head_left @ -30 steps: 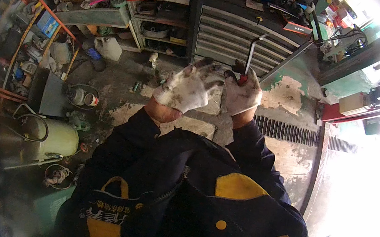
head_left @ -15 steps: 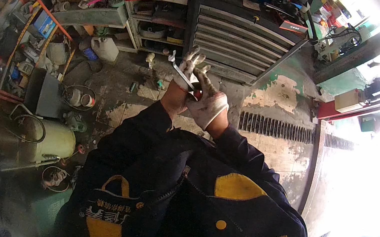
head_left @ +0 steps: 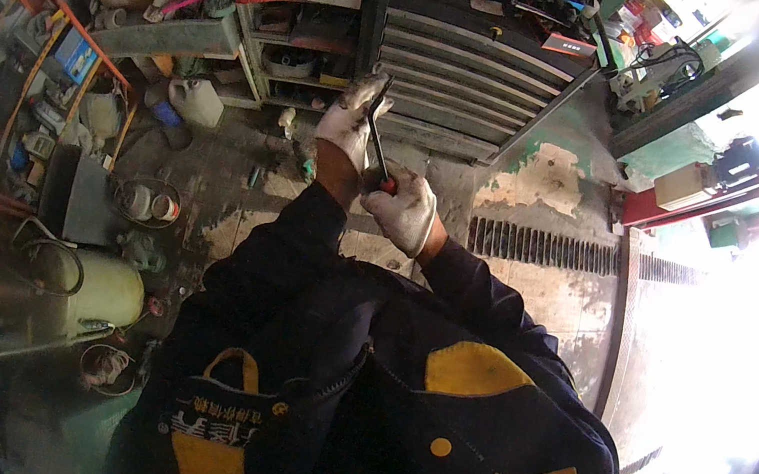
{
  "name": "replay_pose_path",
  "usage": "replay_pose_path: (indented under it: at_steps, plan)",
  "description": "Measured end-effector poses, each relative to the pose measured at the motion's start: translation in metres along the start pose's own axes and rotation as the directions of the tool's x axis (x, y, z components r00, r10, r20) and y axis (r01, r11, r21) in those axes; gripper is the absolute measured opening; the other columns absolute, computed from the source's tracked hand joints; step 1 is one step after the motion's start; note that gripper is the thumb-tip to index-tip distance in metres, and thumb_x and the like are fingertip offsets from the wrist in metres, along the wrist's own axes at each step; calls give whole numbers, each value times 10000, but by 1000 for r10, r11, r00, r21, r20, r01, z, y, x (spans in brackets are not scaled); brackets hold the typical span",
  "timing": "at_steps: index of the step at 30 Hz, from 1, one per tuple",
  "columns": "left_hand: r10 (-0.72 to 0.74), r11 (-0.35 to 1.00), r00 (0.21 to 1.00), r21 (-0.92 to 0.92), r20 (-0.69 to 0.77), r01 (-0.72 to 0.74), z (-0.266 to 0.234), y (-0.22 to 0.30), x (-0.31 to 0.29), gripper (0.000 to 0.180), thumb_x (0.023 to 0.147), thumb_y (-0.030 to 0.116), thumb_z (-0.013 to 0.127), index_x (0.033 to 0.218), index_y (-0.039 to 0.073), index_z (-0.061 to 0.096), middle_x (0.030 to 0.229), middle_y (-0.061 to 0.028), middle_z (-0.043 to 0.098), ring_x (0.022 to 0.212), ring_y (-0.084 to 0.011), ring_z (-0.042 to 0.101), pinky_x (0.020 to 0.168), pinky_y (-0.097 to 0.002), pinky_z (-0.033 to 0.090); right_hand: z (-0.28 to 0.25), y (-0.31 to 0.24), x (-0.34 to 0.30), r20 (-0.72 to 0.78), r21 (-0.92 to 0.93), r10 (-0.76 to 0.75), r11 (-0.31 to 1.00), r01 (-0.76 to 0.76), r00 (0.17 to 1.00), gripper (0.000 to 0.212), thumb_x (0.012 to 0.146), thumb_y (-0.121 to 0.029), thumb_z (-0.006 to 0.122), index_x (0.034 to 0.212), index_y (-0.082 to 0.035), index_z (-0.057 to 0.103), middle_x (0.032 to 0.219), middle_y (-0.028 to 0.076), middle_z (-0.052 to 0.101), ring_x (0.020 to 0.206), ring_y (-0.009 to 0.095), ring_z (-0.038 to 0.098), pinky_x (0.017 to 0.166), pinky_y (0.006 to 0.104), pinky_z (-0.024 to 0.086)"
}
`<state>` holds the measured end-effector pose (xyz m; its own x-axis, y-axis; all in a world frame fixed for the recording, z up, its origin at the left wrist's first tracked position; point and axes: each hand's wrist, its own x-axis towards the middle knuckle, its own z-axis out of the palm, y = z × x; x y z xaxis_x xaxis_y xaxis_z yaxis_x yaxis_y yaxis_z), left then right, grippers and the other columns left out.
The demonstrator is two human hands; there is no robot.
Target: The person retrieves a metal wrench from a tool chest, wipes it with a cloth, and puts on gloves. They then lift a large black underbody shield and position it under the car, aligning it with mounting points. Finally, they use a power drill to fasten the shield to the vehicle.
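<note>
Both my hands wear soiled white work gloves and are raised in front of my chest. My right hand [head_left: 404, 214] is closed round the red handle of a pry bar [head_left: 377, 143], its thumb side toward the other hand. The bar's thin dark shaft points away from me and is bent near its far end. Just left of that shaft is my left hand [head_left: 350, 118], its fingers stretched out away from me. The shaft runs along the left hand's edge; whether they touch I cannot tell.
Ahead stands a grey drawer cabinet [head_left: 468, 80], with cluttered shelves [head_left: 166, 37] to its left. A white jug [head_left: 195, 101], an orange-framed rack [head_left: 72, 81] and a pale yellow tank [head_left: 100, 294] are at left. A slotted floor drain [head_left: 540, 247] crosses the worn floor at right.
My left hand has moved left, away from the right one. The bar has swung from pointing left to pointing away from me, and its red handle shows more clearly.
</note>
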<state>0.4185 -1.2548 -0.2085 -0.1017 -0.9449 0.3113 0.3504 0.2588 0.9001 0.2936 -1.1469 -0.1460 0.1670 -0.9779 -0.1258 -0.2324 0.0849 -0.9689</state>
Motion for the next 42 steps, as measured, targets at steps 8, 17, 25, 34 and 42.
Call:
replay_pose_path:
  at_steps: [8,17,25,34,42]
  plan:
    - [-250,879,955,-375,163,294,-23,-59,-23,445,1061,159,549,1462,-28,496,1369,-141,630,1248,-268,616,1035,-397,535,11,7,6,-158,-260,-264,941,218,952,309,875,-247,727,1080,-16,712,809,209,679,640,203,549,641,380,529]
    - [-163,957,909,-161,384,240,-60,-117,-17,752,1010,465,645,1558,15,396,1562,-119,474,1446,-285,437,1200,-448,360,35,15,14,-13,-347,-415,855,385,910,285,852,-234,756,1024,-9,723,707,183,643,581,260,561,608,384,527]
    - [-488,664,795,-437,361,606,-93,-132,-19,802,1028,489,607,1654,145,240,1703,-100,240,1559,-339,238,1236,-559,266,47,19,9,136,-291,-372,871,396,918,317,843,-237,756,1064,-16,704,733,172,643,626,272,592,609,391,526]
    - [-551,741,830,-507,-84,440,-64,-73,-16,693,912,488,732,1481,154,517,1621,-98,385,1465,-274,380,1208,-455,253,54,30,1,54,-254,-407,878,406,912,407,827,-232,747,1166,-13,692,758,180,648,630,291,628,638,381,539]
    - [-301,889,944,-318,135,329,-33,-97,4,892,1006,677,456,1669,139,197,1744,-102,108,1599,-356,41,1261,-520,73,25,31,17,105,-314,-276,902,295,956,389,834,-239,725,1155,-22,690,770,207,667,701,363,683,660,419,546]
